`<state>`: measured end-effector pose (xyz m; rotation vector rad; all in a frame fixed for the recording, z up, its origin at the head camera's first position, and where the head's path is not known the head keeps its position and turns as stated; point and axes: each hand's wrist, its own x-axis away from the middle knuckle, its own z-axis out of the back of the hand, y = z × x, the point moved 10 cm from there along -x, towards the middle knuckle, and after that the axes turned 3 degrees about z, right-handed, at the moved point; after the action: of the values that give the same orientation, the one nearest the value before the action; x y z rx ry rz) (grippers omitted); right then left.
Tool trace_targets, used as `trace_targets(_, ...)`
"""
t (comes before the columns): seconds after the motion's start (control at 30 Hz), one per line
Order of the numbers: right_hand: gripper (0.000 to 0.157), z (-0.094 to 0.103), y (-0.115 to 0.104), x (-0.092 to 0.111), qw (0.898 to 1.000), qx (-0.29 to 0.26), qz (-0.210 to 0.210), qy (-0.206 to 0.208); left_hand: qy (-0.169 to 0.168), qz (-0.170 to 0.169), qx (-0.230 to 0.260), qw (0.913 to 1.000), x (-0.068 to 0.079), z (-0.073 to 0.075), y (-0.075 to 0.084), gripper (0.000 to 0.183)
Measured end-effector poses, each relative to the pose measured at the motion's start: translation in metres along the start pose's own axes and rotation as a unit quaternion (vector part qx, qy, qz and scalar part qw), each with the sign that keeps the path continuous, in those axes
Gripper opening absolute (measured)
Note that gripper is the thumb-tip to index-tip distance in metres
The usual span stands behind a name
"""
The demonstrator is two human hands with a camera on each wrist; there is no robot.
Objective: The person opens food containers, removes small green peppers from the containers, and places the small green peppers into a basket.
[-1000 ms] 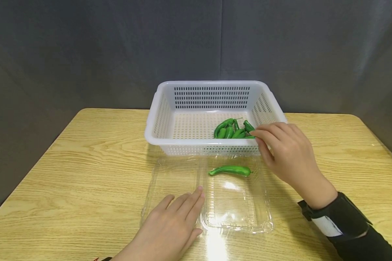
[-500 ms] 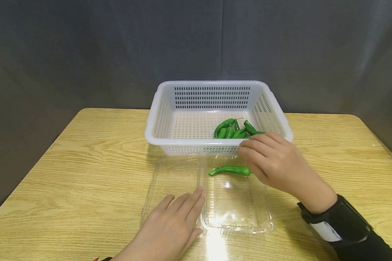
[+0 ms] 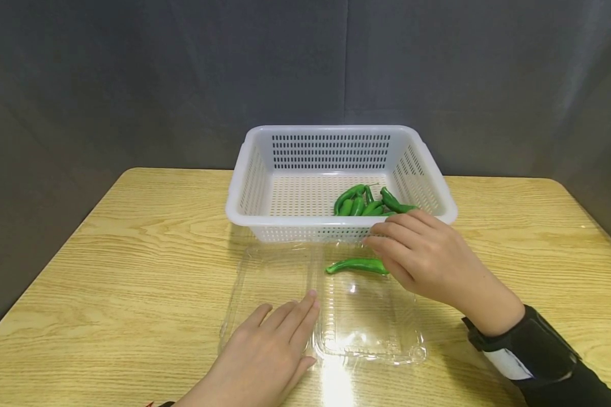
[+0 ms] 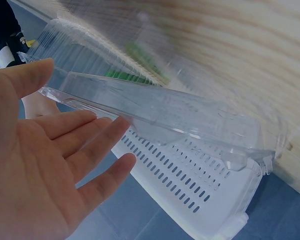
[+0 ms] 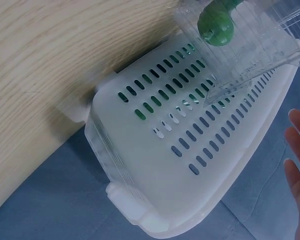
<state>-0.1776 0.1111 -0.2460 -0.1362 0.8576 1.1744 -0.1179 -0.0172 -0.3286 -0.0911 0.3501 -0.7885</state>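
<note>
A clear plastic clamshell box (image 3: 358,328) lies spread flat on the table. One green chili pepper (image 3: 356,265) rests in the far part of its right half. My left hand (image 3: 265,345) lies over the left half, its fingers extended, the fingertips at the middle fold. In the left wrist view, those fingers touch the clear plastic. My right hand (image 3: 427,257) hovers over the far right corner of the box, beside the basket's front rim, and covers one end of the pepper. The right wrist view shows its fingers (image 5: 296,142) relaxed, with nothing seen in them.
A white perforated basket (image 3: 331,221) stands directly behind the box. Several green peppers (image 3: 356,204) lie in its front right part. The wooden table (image 3: 132,271) extends on both sides, and a dark grey curtain (image 3: 183,85) hangs behind it.
My right hand has come from the basket's front right rim toward me and to the left, above the box's corner. More of the basket's right peppers now shows. The left hand has stayed put.
</note>
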Motion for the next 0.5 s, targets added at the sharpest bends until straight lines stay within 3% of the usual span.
trace_targets(0.5, 0.028, -0.0036, -0.0073, -0.0026, 1.000, -0.026, 0.011, -0.006, 0.005, -0.003, 0.005, 1.0000, 0.0002, 0.0018, 0.0005, 0.067)
